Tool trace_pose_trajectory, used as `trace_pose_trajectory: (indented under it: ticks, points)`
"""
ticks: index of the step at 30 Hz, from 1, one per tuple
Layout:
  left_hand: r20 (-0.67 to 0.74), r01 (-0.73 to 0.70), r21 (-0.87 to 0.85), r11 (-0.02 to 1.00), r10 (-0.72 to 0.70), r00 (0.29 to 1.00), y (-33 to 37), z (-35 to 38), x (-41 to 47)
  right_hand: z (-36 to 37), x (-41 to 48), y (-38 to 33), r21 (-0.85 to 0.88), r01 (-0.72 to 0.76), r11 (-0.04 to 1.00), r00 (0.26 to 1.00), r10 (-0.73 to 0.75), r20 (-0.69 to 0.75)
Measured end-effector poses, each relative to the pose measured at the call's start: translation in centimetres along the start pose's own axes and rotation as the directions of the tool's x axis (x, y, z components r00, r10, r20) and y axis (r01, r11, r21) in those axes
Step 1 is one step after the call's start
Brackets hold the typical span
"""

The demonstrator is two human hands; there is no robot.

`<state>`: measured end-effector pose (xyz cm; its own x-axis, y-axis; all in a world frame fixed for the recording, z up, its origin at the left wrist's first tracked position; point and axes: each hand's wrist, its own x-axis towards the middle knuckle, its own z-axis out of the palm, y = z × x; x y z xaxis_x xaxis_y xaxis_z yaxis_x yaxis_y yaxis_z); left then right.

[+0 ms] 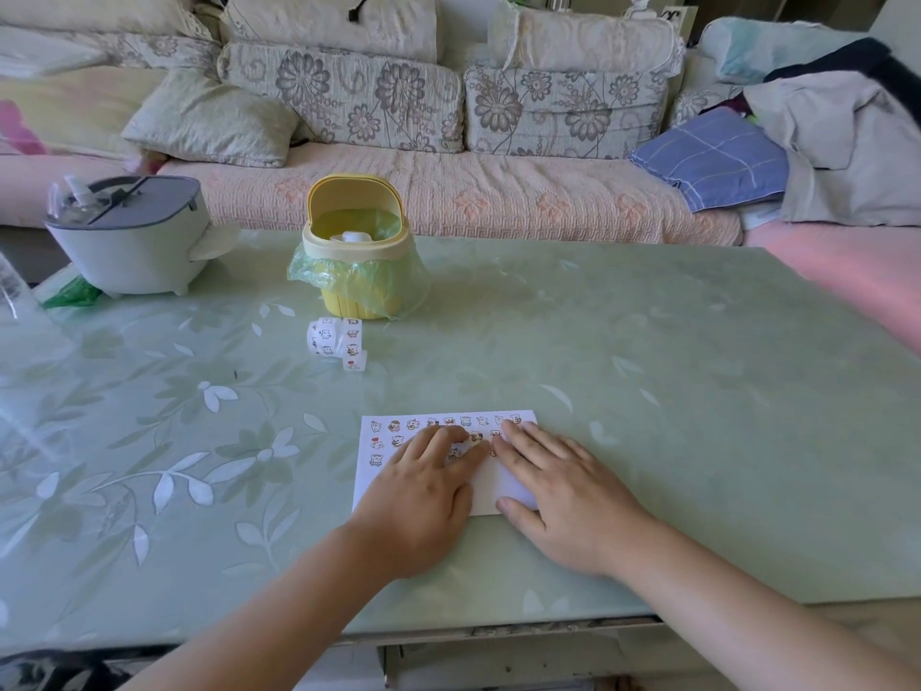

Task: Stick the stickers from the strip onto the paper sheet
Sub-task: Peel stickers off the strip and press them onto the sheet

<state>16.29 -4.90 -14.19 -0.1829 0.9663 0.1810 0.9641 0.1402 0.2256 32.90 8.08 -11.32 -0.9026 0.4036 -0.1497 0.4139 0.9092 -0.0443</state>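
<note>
Both hands down flat on the paper sheet point(370, 486). Left hand point(423, 486) and right hand point(563, 496) lie side by side, fingers point(448, 433) straight and pressing the sheet, gripping nothing.

Sheet sits at the near edge of the worktop point(648, 391). Stickers point(449, 421) fill its far rows; the near half is bare where visible.

Key relation: the sticker strip point(335, 341) is a loose coil well apart from the sheet, ahead and to the left of both hands, just in front of the yellow mini bin point(339, 304). Its free tail points back toward the person.

Left hand is nearer, so my call is that the left reaches forward-left for the coil while the right pins the sheet. Coil is light and looks likely to roll or unspool if nudged.
</note>
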Motion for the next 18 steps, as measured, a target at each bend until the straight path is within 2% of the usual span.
trace_pose_trajectory:
  ticks: [2,6,8,12,18]
  points:
    - [0.007,0.015,-0.035,0.999,-0.014,1.0,0.0,0.0,0.0,-0.1,0.2,0.2,-0.001,-0.006,1.0,1.0,0.006,-0.025]
    - [-0.021,0.029,-0.068,0.997,-0.031,0.999,0.1,0.1,0.0,-0.7,0.3,0.5,-0.008,0.029,1.0,0.982,-0.03,-0.184]
    - [-0.022,0.029,-0.092,0.995,-0.032,0.999,0.1,0.0,0.0,-0.7,0.6,0.3,0.01,0.041,0.999,0.984,-0.039,-0.172]
    - [-0.025,0.024,-0.127,0.992,-0.027,0.999,-0.1,-0.1,0.0,0.3,0.7,-0.3,-0.069,0.05,0.996,0.982,-0.061,-0.178]
    - [0.01,0.023,-0.111,0.994,-0.022,1.0,-0.4,0.2,-0.1,0.1,1.0,0.5,-0.024,0.087,0.996,0.944,-0.09,-0.317]
